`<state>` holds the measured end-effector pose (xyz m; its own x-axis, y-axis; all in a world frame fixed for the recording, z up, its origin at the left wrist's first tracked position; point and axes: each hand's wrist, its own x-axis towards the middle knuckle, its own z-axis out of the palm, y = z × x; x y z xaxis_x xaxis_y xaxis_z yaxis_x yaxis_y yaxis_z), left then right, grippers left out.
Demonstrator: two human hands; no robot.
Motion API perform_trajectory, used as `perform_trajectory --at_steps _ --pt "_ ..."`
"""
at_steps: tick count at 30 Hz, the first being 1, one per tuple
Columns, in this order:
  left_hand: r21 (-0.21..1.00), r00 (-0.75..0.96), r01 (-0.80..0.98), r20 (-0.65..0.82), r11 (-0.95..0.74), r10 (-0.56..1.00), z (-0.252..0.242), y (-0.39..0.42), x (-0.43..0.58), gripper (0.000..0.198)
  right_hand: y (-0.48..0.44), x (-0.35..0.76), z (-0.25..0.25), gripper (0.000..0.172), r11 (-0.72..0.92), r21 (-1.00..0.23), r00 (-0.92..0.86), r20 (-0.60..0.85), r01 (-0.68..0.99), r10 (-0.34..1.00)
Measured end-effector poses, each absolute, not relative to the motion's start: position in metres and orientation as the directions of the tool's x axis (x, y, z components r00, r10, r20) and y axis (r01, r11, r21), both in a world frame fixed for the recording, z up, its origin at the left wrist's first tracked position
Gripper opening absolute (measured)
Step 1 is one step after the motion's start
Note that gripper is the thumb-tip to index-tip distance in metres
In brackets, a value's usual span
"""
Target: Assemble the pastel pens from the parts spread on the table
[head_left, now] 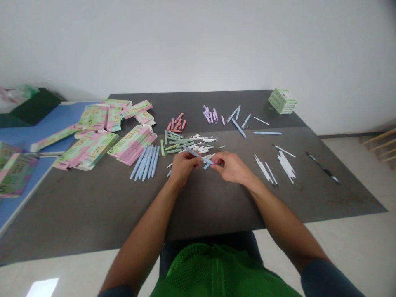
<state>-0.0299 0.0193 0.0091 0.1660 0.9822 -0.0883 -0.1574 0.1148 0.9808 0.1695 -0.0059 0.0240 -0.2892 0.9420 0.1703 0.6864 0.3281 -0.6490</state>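
A light blue pen (191,152) slants between my two hands over the middle of the table. My left hand (182,166) pinches it near its centre. My right hand (231,166) closes its fingertips on the lower right end. Just beyond them lie white tubes (202,139), partly hidden by the hands, and green pen parts (171,147). A row of finished-looking blue pens (145,162) rests to the left of my left hand. To the right of my right hand are several white refills (266,170) and a bundle of white sticks (286,166).
Pink-and-green flat boxes (133,142) pile up on the left. Red parts (177,122), purple parts (210,114) and loose blue pieces (239,128) lie farther back. A stack of small green boxes (282,101) stands back right, and a black pen (323,168) lies near the right edge.
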Motion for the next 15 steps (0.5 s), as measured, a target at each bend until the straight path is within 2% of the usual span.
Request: perform_trajectory --at_steps 7,15 --pt "0.97 0.175 -0.22 -0.066 0.104 0.982 0.004 0.019 -0.03 0.014 -0.007 0.165 0.024 0.003 0.297 -0.705 -0.282 0.141 0.644 0.949" --pt "0.948 0.117 -0.275 -0.135 0.162 0.984 0.009 0.02 -0.026 0.019 -0.008 0.156 0.016 0.003 0.276 -0.737 -0.262 0.139 0.617 0.955"
